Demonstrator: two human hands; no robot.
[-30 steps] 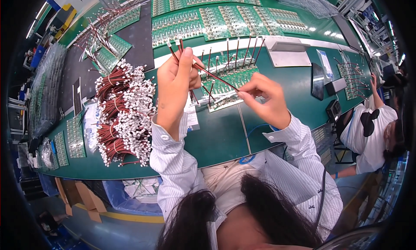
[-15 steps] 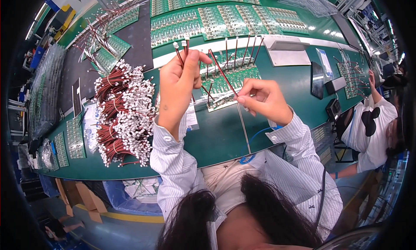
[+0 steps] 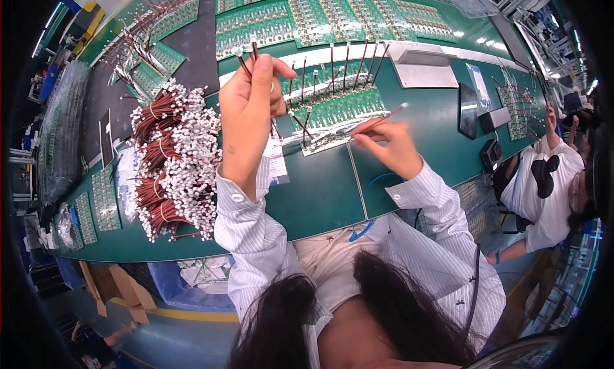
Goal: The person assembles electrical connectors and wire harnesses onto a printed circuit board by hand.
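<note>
My left hand [image 3: 248, 110] is raised left of the green circuit board panel [image 3: 348, 110], fingers closed around a few red-and-black wire leads [image 3: 243, 63] with white connectors sticking out on top. In my right hand [image 3: 391, 146], a single wire lead [image 3: 387, 114] is pinched between thumb and fingers. Its white connector points up and to the right, and the pinched end is at the near right edge of the panel. Several leads stand upright along the panel's far side, and white wires lie across its near part. Whether the pinched end touches the board is hidden by my fingertips.
Bundled wire leads [image 3: 173, 167] with white connectors are heaped on the left. More circuit boards [image 3: 332, 20] cover the far bench. A metal stand [image 3: 423, 68], a phone [image 3: 467, 113] and a small black box [image 3: 491, 152] lie on the right. Another person [image 3: 540, 190] sits at far right.
My right hand has brought the lead to the panel's near edge, and its connector end has swung from my left hand out to the right. My left hand has shifted slightly left.
</note>
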